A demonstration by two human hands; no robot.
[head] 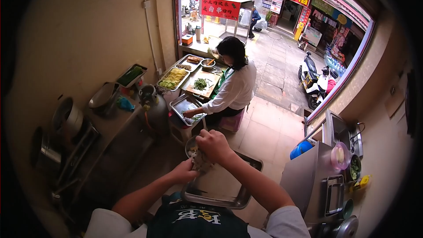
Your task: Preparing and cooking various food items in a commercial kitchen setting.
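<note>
Before me lies a metal tray (228, 201) with a pale surface in it and a dark, thin thing, perhaps a knife, near its close edge. Over its far left corner my left hand (185, 172) grips one side of a whitish, lumpy food piece (201, 161) that I cannot name more exactly. My right hand (213, 145) is closed at the top of the same piece, its fingertips partly hidden. A round metal bowl (189, 147) is just beyond the hands, partly covered by them, with pale pieces inside.
A seated person (231, 89) works ahead at a metal tray (175, 105) and a cutting board (211, 92) with cut green vegetables. A gas cylinder (155, 112) stands left, beside a counter with pans. To the right are a steel counter (297, 175) and a sink (340, 130).
</note>
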